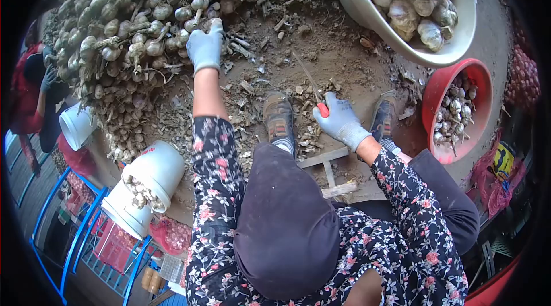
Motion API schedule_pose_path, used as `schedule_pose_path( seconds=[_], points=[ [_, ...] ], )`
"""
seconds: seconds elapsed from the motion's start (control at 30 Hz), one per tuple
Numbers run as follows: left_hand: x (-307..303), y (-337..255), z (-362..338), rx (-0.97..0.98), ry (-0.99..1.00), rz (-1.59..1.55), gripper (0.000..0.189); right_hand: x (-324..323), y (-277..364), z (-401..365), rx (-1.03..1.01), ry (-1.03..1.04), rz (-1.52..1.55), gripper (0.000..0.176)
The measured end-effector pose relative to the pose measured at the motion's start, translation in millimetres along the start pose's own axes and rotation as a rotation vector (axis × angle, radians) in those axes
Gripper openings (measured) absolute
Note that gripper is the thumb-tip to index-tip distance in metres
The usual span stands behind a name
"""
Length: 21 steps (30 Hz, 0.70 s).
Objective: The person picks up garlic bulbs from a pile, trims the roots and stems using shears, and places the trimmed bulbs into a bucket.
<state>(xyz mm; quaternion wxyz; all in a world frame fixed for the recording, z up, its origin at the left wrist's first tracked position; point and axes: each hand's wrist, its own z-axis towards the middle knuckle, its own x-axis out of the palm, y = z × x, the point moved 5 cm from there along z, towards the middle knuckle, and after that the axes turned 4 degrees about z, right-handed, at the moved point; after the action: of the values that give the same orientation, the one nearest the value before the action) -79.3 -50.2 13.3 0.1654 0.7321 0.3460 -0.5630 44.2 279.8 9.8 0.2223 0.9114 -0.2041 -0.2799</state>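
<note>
My left hand (205,49), in a pale grey-blue glove, reaches to the edge of a large heap of garlic (154,47). Its thumb and fingers are apart beside several bulbs with dry stems; the fingertips partly disappear among them. In my right hand (342,119), gloved alike, is a knife (323,109) with a red handle. Its thin blade points up and left over the soil, apart from the heap. Between both hands lie cut stems and dry skins on the ground.
A cream tub (369,29) of large bulbs stands at top right, above a red basin (429,108) with smaller ones. White buckets (163,162) lie tipped at left near a blue metal frame (86,225). Another person (31,85) is at far left.
</note>
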Motion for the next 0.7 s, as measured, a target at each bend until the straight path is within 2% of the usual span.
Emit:
schedule_pose_path(
  seconds=[0.03, 0.1, 0.13, 0.23, 0.27, 0.3, 0.37, 0.4, 0.47, 0.5, 0.53, 0.57, 0.63, 0.7],
  points=[
    [12, 8, 13, -0.065, 0.004, 0.106, 0.065, 5, 2, 2, 0.006, 0.012, 0.000, 0.040],
    [26, 15, 33, -0.076, -0.030, 0.064, 0.070, 17, 13, 5, -0.023, 0.082, 0.040, 0.041],
    [30, 17, 40, -0.087, -0.011, 0.004, 0.076, 21, 21, 6, -0.045, 0.083, 0.108, 0.035],
    [44, 35, 45, -0.071, 0.063, -0.082, 0.068, 28, 55, 10, -0.095, 0.158, 0.212, 0.037],
    [71, 53, 47, -0.004, 0.032, -0.750, 0.051, 38, 60, 16, -0.176, 0.145, 0.254, 0.032],
    [66, 44, 24, -0.141, 0.255, -1.292, 0.034, 39, 66, 21, -0.177, 0.141, 0.259, 0.032],
    [61, 54, -3, -0.166, 0.377, -1.496, 0.030, 59, 80, 18, 0.012, 0.647, 0.923, 0.025],
    [58, 61, -16, -0.180, 0.377, -1.496, 0.030, 66, 88, 14, 0.102, 0.760, 1.189, 0.019],
    [42, 54, -42, -0.087, 0.450, -1.577, 0.032, 65, 100, 20, 0.070, 0.739, 1.193, 0.025],
    [30, 48, -59, -0.130, 0.443, -1.594, 0.026, 61, 108, 22, 0.055, 0.753, 1.207, 0.026],
    [27, 49, -66, -0.112, 0.434, -1.575, 0.026, 60, 117, 29, -0.001, 0.687, 1.153, 0.028],
    [24, 50, -71, -0.092, 0.425, -1.555, 0.027, 56, 117, 30, 0.029, 0.655, 1.079, 0.028],
    [25, 54, -81, -0.081, 0.397, -1.572, 0.029, 59, 126, 43, -0.113, 0.606, 1.018, 0.029],
    [29, 56, -90, -0.103, 0.452, -1.561, 0.031, 61, 129, 45, -0.099, 0.606, 1.068, 0.026]
  ],
)
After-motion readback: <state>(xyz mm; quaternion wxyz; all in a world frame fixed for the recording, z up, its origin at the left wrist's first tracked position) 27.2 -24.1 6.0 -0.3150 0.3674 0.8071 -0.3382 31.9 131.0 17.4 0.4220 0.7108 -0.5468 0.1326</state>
